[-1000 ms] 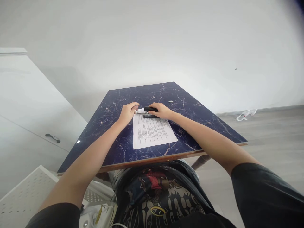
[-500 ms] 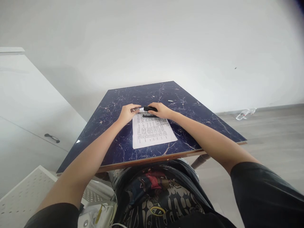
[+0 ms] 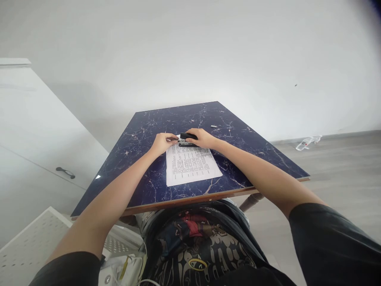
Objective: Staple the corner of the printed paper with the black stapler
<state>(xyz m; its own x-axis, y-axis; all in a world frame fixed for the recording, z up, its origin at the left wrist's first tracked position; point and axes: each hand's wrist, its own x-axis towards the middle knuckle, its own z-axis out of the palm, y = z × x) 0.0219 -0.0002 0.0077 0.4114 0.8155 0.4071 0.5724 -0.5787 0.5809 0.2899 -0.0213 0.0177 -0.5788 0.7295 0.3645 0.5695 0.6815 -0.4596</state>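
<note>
A black stapler (image 3: pixel 188 145) lies over the upper part of a printed sheet stack (image 3: pixel 193 169), its top arm lifted from its base. My right hand (image 3: pixel 201 138) is closed around the top arm, thumb on the near side. At the stapler's left end my left hand (image 3: pixel 164 143) has its thumb and fingertips pinched together, touching or very near the stapler. What sits between those fingers, if anything, is too small to make out. The papers lie flat, with their upper edge partly hidden by the hands.
The dark blue marbled table (image 3: pixel 149 174) meets a white wall behind. A small pale strip (image 3: pixel 213 126) lies beyond my right hand. A white cabinet (image 3: pixel 35 159) stands on the left, with a white perforated panel (image 3: pixel 32 238) below. Clear plastic (image 3: pixel 306 143) lies on the floor at right.
My left hand has moved slightly right, and its fingers have closed together at the stapler's left end. My right hand and the stapler stay nearly in place.
</note>
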